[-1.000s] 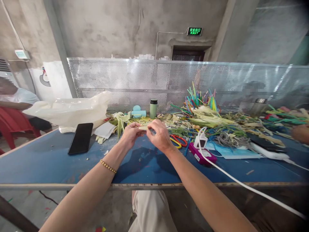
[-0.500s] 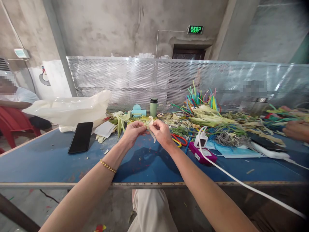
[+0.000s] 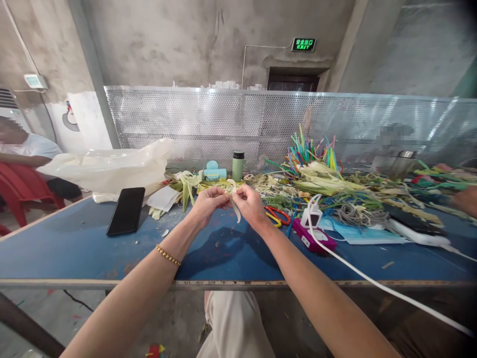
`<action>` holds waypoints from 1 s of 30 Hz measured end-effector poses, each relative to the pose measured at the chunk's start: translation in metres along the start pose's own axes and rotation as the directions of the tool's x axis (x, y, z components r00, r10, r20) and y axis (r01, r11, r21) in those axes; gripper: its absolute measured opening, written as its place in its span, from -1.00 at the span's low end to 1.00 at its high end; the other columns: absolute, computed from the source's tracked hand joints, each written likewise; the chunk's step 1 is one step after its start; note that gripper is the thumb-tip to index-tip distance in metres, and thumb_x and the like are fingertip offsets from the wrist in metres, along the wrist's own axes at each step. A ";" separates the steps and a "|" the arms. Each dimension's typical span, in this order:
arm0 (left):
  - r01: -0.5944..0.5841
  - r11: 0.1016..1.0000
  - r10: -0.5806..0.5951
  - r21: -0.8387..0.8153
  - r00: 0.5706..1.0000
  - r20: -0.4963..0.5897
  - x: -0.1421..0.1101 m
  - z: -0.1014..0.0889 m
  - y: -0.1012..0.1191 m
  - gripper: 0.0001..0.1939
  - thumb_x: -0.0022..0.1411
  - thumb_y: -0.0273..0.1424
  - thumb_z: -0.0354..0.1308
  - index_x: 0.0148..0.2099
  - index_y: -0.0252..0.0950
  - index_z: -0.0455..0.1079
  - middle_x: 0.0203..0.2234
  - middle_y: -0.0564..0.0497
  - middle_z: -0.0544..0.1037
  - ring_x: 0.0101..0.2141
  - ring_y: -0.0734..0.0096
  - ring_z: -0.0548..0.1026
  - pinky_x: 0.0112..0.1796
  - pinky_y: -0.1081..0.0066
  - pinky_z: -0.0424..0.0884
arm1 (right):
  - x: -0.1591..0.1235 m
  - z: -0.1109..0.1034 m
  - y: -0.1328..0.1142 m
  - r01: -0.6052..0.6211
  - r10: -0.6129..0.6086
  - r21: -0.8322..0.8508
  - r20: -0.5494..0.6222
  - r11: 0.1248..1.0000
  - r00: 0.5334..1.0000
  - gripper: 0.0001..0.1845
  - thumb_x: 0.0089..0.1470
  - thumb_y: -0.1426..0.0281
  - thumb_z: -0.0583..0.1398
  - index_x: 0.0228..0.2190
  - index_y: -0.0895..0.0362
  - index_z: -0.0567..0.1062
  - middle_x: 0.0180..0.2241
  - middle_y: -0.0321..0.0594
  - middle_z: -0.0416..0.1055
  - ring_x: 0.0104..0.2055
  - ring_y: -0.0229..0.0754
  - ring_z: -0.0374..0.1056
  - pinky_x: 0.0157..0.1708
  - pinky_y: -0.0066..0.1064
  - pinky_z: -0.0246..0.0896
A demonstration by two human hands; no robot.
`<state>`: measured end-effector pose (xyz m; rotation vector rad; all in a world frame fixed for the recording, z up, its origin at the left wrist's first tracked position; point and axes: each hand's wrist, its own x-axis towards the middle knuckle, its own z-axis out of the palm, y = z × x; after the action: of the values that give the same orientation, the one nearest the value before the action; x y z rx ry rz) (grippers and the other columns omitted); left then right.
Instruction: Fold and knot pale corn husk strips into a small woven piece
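Observation:
Close together above the blue table (image 3: 122,263), my left hand (image 3: 209,205) and my right hand (image 3: 249,205) pinch a pale strip of corn husk (image 3: 237,213). One end of the strip curls up between the fingertips, and the other hangs below them. Both hands have their fingers closed, with thumbs against forefingers. Exactly how the strip is folded between them is too small to make out. Loose husks (image 3: 188,185) lie just beyond my left hand. To the right of my right hand are red and yellow scissor-like handles (image 3: 278,216).
A black phone (image 3: 125,211) and a big plastic bag (image 3: 108,166) are at left. Behind my hands stands a green bottle (image 3: 237,166). At right are a purple power strip (image 3: 313,236) with white cable, a husk pile (image 3: 324,179), coloured stems (image 3: 311,149) and a co-worker's hand (image 3: 465,201).
My hands keep their pinch on the husk strip, with barely any shift. The whole view moves slightly. At far right the co-worker's hand has moved a little farther right.

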<state>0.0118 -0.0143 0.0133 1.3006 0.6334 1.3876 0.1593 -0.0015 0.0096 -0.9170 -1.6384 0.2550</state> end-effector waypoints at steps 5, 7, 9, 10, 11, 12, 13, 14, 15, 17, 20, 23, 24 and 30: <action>-0.004 1.000 0.004 0.025 1.000 0.021 0.000 -0.002 -0.002 -0.66 -0.17 -0.37 0.47 -0.39 -0.37 0.41 -0.56 0.03 0.52 -0.49 0.46 0.49 -0.40 0.43 0.36 | -0.001 -0.001 -0.002 -0.049 0.048 0.071 0.015 0.996 0.999 -0.87 -0.12 0.37 0.18 -0.59 0.09 0.32 -0.62 -0.34 0.33 -0.55 -0.26 0.23 -0.52 -0.44 0.15; -0.010 0.999 0.009 0.035 1.000 0.019 0.001 -0.004 -0.004 -0.67 -0.17 -0.37 0.47 -0.39 -0.37 0.41 -0.56 0.03 0.53 -0.51 0.48 0.48 -0.42 0.44 0.35 | -0.001 -0.002 -0.003 -0.079 0.076 0.114 0.029 0.990 0.997 -0.84 -0.10 0.34 0.19 -0.60 0.09 0.32 -0.63 -0.34 0.31 -0.56 -0.26 0.22 -0.53 -0.43 0.14; -0.021 0.999 0.021 0.047 1.000 0.010 0.003 -0.005 -0.005 -0.68 -0.15 -0.38 0.45 -0.39 -0.36 0.40 -0.57 0.03 0.53 -0.53 0.48 0.47 -0.43 0.44 0.35 | -0.002 -0.002 -0.005 -0.104 0.101 0.139 0.034 0.985 0.994 -0.81 -0.07 0.32 0.20 -0.61 0.09 0.32 -0.65 -0.35 0.29 -0.58 -0.27 0.20 -0.55 -0.44 0.11; -0.030 0.998 0.029 0.051 1.000 0.004 0.003 -0.005 -0.005 -0.70 -0.14 -0.38 0.44 -0.39 -0.36 0.40 -0.58 0.03 0.53 -0.53 0.48 0.47 -0.43 0.44 0.36 | -0.002 -0.002 -0.006 -0.115 0.111 0.143 0.034 0.983 0.993 -0.79 -0.06 0.32 0.19 -0.62 0.09 0.32 -0.66 -0.35 0.29 -0.59 -0.27 0.18 -0.56 -0.44 0.09; -0.037 0.998 0.037 0.053 0.999 -0.003 0.004 -0.006 -0.004 -0.71 -0.13 -0.39 0.43 -0.40 -0.36 0.40 -0.59 0.03 0.53 -0.53 0.47 0.48 -0.43 0.44 0.36 | -0.002 -0.003 -0.006 -0.125 0.121 0.144 0.036 0.982 0.992 -0.78 -0.05 0.32 0.19 -0.63 0.09 0.31 -0.67 -0.35 0.28 -0.60 -0.27 0.17 -0.57 -0.44 0.07; -0.044 0.997 0.045 0.057 0.999 -0.010 0.004 -0.006 -0.004 -0.73 -0.12 -0.40 0.42 -0.40 -0.36 0.40 -0.59 0.03 0.53 -0.53 0.47 0.48 -0.42 0.44 0.36 | -0.002 -0.003 -0.007 -0.134 0.130 0.143 0.039 0.981 0.991 -0.78 -0.04 0.32 0.18 -0.63 0.10 0.32 -0.68 -0.35 0.28 -0.60 -0.28 0.16 -0.58 -0.44 0.05; -0.051 0.997 0.052 0.065 0.999 -0.016 0.004 -0.007 -0.003 -0.74 -0.12 -0.41 0.40 -0.41 -0.36 0.39 -0.60 0.03 0.53 -0.53 0.47 0.48 -0.43 0.45 0.36 | -0.002 -0.003 -0.008 -0.145 0.140 0.141 0.045 0.979 0.989 -0.78 -0.04 0.33 0.17 -0.64 0.10 0.32 -0.68 -0.35 0.28 -0.61 -0.28 0.15 -0.58 -0.44 0.03; -0.057 0.995 0.059 0.080 0.998 -0.018 0.004 -0.007 -0.002 -0.76 -0.11 -0.42 0.39 -0.41 -0.36 0.39 -0.61 0.03 0.53 -0.54 0.48 0.47 -0.44 0.45 0.36 | -0.002 -0.004 -0.008 -0.157 0.151 0.139 0.054 0.978 0.987 -0.78 -0.04 0.34 0.17 -0.65 0.11 0.32 -0.68 -0.35 0.27 -0.61 -0.28 0.15 -0.58 -0.45 0.03; -0.064 0.993 0.066 0.102 0.998 -0.015 0.003 -0.007 -0.001 -0.77 -0.10 -0.42 0.38 -0.41 -0.36 0.39 -0.61 0.02 0.53 -0.55 0.48 0.47 -0.45 0.46 0.35 | -0.003 -0.004 -0.009 -0.169 0.162 0.136 0.063 0.976 0.985 -0.78 -0.04 0.35 0.16 -0.65 0.11 0.33 -0.68 -0.36 0.27 -0.60 -0.29 0.16 -0.58 -0.45 0.03; -0.077 0.985 0.078 0.155 0.997 0.000 0.003 -0.008 0.000 -0.79 -0.08 -0.41 0.36 -0.41 -0.36 0.39 -0.61 0.00 0.54 -0.56 0.48 0.46 -0.46 0.46 0.34 | -0.003 -0.004 -0.010 -0.190 0.182 0.123 0.077 0.974 0.980 -0.79 -0.04 0.35 0.15 -0.64 0.12 0.34 -0.68 -0.36 0.27 -0.59 -0.29 0.17 -0.56 -0.45 0.03; -0.096 0.975 0.094 0.201 0.995 0.020 0.004 -0.009 0.001 -0.79 -0.04 -0.39 0.34 -0.40 -0.36 0.39 -0.63 0.00 0.54 -0.57 0.48 0.44 -0.46 0.45 0.33 | -0.004 -0.004 -0.010 -0.182 0.175 0.086 0.083 0.980 0.981 -0.80 -0.04 0.35 0.14 -0.62 0.13 0.37 -0.66 -0.35 0.28 -0.56 -0.27 0.18 -0.53 -0.44 0.05; -0.124 0.972 0.121 0.199 0.992 0.025 0.005 -0.011 0.003 -0.79 -0.03 -0.38 0.33 -0.38 -0.37 0.38 -0.63 0.01 0.53 -0.58 0.50 0.43 -0.46 0.46 0.31 | -0.001 -0.007 -0.007 -0.080 0.079 0.024 0.044 0.997 0.996 -0.85 -0.03 0.38 0.12 -0.56 0.15 0.44 -0.60 -0.30 0.33 -0.53 -0.25 0.19 -0.49 -0.42 0.09; -0.133 0.971 0.131 0.198 0.991 0.025 0.005 -0.011 0.005 -0.78 -0.03 -0.38 0.32 -0.36 -0.37 0.38 -0.62 0.02 0.53 -0.58 0.51 0.42 -0.46 0.46 0.30 | 0.000 -0.010 -0.006 -0.024 0.024 0.000 0.011 1.000 1.000 -0.86 -0.04 0.41 0.11 -0.52 0.15 0.47 -0.54 -0.27 0.37 -0.49 -0.23 0.22 -0.45 -0.41 0.12; -0.176 0.918 0.144 0.356 0.983 0.115 0.000 -0.012 0.012 -0.66 0.04 -0.41 0.28 -0.11 -0.36 0.36 -0.59 0.14 0.44 -0.53 0.51 0.41 -0.41 0.46 0.31 | 0.010 -0.029 -0.002 0.211 -0.203 -0.126 0.069 0.969 0.977 -0.79 0.04 0.45 0.13 -0.38 0.15 0.58 -0.26 -0.11 0.52 -0.15 -0.08 0.36 -0.10 -0.28 0.19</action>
<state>-0.0033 -0.0148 0.0210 1.7332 0.7647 1.3774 0.1845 -0.0050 0.0265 -0.8357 -1.8053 0.0278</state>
